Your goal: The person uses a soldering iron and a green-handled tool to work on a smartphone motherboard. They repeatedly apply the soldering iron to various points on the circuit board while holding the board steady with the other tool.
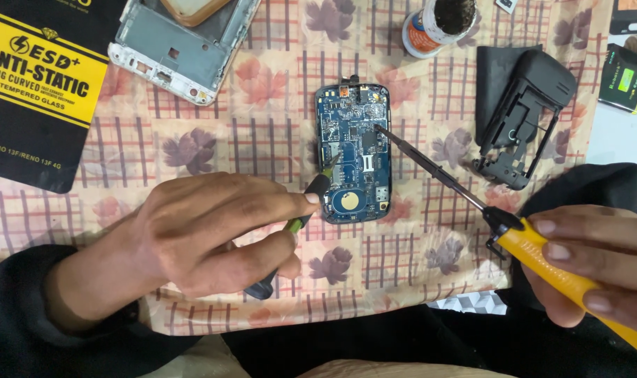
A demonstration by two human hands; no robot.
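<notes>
Right hand [591,269] cut off gripping soldering iron [472,199], left hand [206,234] hiding tweezers [301,220]

Work surface covered by cloth [402,280] printed with maroon leaves, pink flowers, red-brown check lines on cream. Cloth's near edge ends above dark fabric. White surface at right edge. Even, bright light.

circuit board [353,150] blue, flat on cloth | yellow soldering iron [535,245] tip on board | tweezers [301,220] at board's left edge
</notes>
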